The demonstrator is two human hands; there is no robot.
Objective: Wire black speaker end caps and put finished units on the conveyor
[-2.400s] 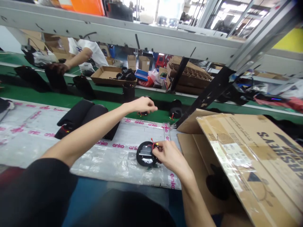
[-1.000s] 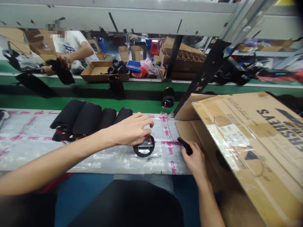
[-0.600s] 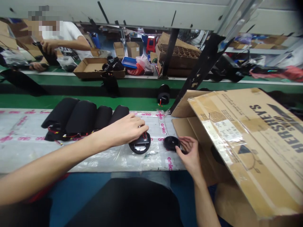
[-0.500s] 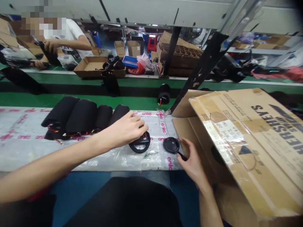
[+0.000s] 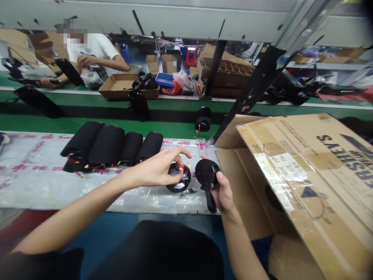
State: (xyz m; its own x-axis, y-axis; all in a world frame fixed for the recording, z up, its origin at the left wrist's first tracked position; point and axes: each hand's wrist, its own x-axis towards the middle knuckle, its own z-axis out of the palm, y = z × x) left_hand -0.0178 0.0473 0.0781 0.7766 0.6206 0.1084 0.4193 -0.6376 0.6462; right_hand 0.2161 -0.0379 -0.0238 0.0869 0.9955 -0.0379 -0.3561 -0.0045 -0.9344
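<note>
My right hand (image 5: 223, 191) grips a round black cap with a short strap-like loop (image 5: 207, 173) hanging from its lower edge. It is raised above the plastic-covered bench at the carton's open side. Left of it, my left hand (image 5: 166, 167) reaches over an open-ended black cylinder (image 5: 178, 187). Thumb and a bent finger close on thin red wires with a small white connector (image 5: 181, 168) at the cylinder's opening; the index finger stays stretched out. Part of the cylinder's rim is hidden under the hand.
Several black fabric-covered cylinders (image 5: 106, 146) with wires lie left on the bench. A large cardboard carton (image 5: 303, 167) stands at the right. Another black cylinder (image 5: 203, 118) rests on the green surface behind. Across the line, a person in a white shirt (image 5: 100, 50) handles black parts.
My right hand has lifted the black cap off the bench and tilted it, its strap now pointing down. My left hand has turned, with the wires at its fingertips. The view has shifted slightly.
</note>
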